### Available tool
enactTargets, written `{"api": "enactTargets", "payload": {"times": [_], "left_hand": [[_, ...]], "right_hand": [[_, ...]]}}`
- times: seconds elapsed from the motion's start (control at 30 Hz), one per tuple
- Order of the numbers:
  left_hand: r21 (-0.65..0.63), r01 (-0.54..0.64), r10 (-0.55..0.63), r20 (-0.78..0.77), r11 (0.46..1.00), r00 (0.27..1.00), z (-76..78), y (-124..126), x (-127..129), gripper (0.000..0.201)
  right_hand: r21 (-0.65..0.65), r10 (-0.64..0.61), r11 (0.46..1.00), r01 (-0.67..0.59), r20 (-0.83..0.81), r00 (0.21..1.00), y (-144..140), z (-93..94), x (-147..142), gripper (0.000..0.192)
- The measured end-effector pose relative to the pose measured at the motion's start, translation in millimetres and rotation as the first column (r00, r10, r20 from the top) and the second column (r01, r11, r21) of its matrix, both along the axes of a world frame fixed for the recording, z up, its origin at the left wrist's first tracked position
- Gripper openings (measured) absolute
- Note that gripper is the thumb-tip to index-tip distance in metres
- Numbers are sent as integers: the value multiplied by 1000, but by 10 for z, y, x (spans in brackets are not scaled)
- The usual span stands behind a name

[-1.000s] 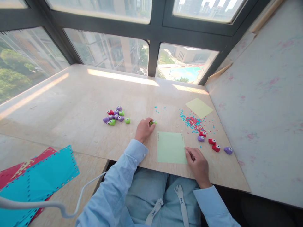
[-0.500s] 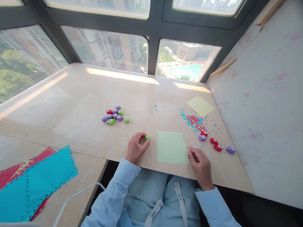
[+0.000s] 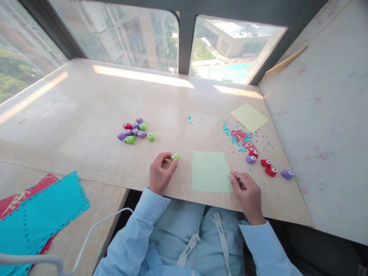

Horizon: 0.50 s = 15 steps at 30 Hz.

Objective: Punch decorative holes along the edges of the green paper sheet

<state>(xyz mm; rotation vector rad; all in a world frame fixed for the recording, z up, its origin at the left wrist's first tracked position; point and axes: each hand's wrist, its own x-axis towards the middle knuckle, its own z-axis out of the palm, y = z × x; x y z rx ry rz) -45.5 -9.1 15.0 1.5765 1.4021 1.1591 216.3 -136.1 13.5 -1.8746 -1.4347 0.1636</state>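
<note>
Head view — left hand [image 3: 160,173] pinches green punch [image 3: 174,156], right hand [image 3: 247,193] on green paper [image 3: 210,171].

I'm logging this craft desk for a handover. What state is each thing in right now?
left hand: pinching a green punch
right hand: holding the green sheet's corner
green sheet: flat, top edge punched
yellow sheet: flat, apart
confetti: scattered
punch cluster: loosely heaped

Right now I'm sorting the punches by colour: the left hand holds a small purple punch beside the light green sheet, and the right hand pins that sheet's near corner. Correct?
Not quite. The head view shows that the punch in the left hand is green, not purple. The rest holds: it sits beside the light green sheet, and the right hand rests on that sheet's near corner.
</note>
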Motion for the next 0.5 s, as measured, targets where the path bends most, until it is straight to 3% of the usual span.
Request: {"api": "enactTargets", "payload": {"times": [0.4, 0.5], "left_hand": [[-53, -68, 78, 212, 996, 974, -53, 9, -16, 26], [-49, -56, 64, 194, 997, 979, -50, 10, -15, 24]], "right_hand": [[14, 21, 1000, -20, -6, 1000, 4, -2, -4, 17], [14, 17, 1000, -17, -4, 1000, -7, 2, -5, 15]]}}
